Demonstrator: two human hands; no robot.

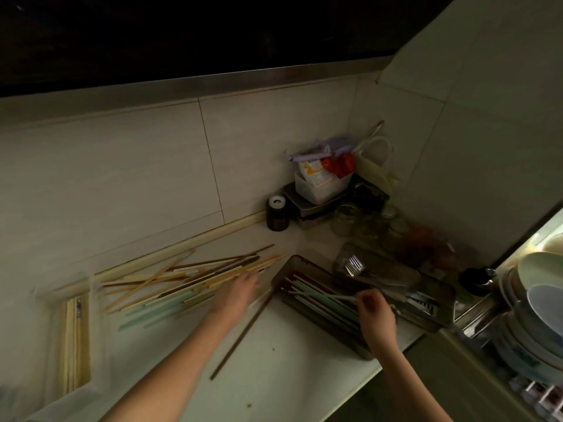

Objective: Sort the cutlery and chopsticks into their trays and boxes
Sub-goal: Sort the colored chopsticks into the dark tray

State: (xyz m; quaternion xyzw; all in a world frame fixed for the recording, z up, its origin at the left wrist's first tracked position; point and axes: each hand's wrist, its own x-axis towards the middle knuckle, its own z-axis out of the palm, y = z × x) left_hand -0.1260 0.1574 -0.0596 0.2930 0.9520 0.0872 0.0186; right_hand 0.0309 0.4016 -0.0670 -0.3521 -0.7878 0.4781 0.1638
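Holding a pale green chopstick (323, 295) pinched in the fingertips of our right hand (376, 312), we have it over the dark tray (285, 271) at centre right of the frame, where red and green sticks already lie lengthwise. Our left hand (239, 292) reaches with fingers relaxed and spread onto the loose pile of chopsticks (182, 278) at centre left of the surface (289, 376); whether it grips any we cannot tell, since it is blurred. We judge the risk to be twofold: the pinch is at one end only, so the stick may swing and land across the tray's rim instead of along it; and the left hand, raking through crossed sticks, may roll some toward the near edge. One long dark chopstick (240, 333) already lies alone, slanting toward the lower middle of the frame, and either forearm may knock it. At the lower left a clear box (77, 339) holds pale wooden sticks. Beyond the dark tray a second tray (438, 315) carries forks (353, 264) and other cutlery, just beside the first. Crowding the upper right corner are glass jars (344, 219), a dark jar with a white lid (276, 213) and a tub of packets (323, 181); stacked bowls (539, 287) sit at the right edge, close to our right elbow's path.
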